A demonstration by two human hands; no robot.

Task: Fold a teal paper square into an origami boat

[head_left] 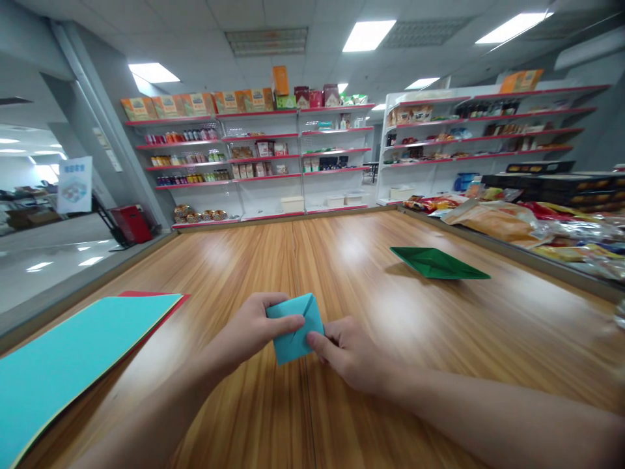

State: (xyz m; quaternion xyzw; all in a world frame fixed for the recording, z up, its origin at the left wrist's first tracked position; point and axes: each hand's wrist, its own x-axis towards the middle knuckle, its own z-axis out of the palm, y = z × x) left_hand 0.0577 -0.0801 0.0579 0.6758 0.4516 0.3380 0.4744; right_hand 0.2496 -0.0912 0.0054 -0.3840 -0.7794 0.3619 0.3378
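A small folded piece of light-blue paper [290,348] is held up over the wooden table, roughly square with a diagonal fold line across its face. My left hand [256,320] grips its left side, thumb lying across the front and fingers hidden behind. At the lower right edge my right hand [349,352] pinches the same paper between thumb and curled fingers. To the right, farther off, a folded dark-green paper piece [437,263] rests on the table. Neither hand touches it.
Large coloured sheets, light blue on top [92,345], lie stacked at the left of the table [234,260]. Packaged snacks [493,221] and dark boxes [551,185] crowd a surface beyond the right edge. Stocked shelves [258,156] stand behind. A red case [131,223] is on the floor at left.
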